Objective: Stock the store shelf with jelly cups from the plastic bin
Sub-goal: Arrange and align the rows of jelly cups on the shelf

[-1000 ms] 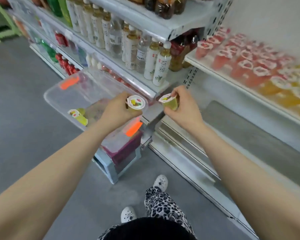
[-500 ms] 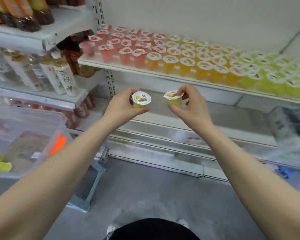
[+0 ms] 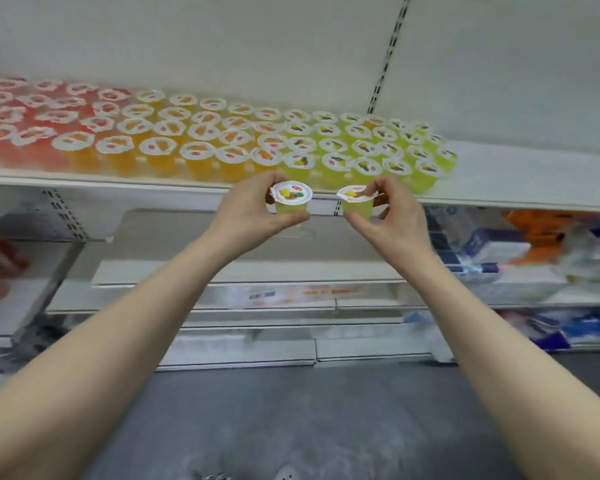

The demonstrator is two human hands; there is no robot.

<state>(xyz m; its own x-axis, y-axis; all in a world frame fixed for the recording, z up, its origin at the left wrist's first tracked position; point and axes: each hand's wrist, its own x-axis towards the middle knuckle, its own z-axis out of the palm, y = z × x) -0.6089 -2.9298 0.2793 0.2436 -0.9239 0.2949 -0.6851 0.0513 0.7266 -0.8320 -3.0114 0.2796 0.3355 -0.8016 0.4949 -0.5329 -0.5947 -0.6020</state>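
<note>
As left hand (image 3: 246, 216) and right hand (image 3: 392, 220) each grip a yellow-green plastic jelly cup (image 3: 290, 202), next up, I'd say: white metal shelf (image 3: 520, 183), bare right end.

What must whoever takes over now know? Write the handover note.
Left hand: holds a green jelly cup upright, before the shelf edge.
Right hand: holds a second green cup upright beside it.
Shelf: red cups, orange cups and green rows stand left to right, with bare space to their right.
Done: many cups stocked.
Left: set both held cups down, probably by the green rows. The bin is out of view.
</note>
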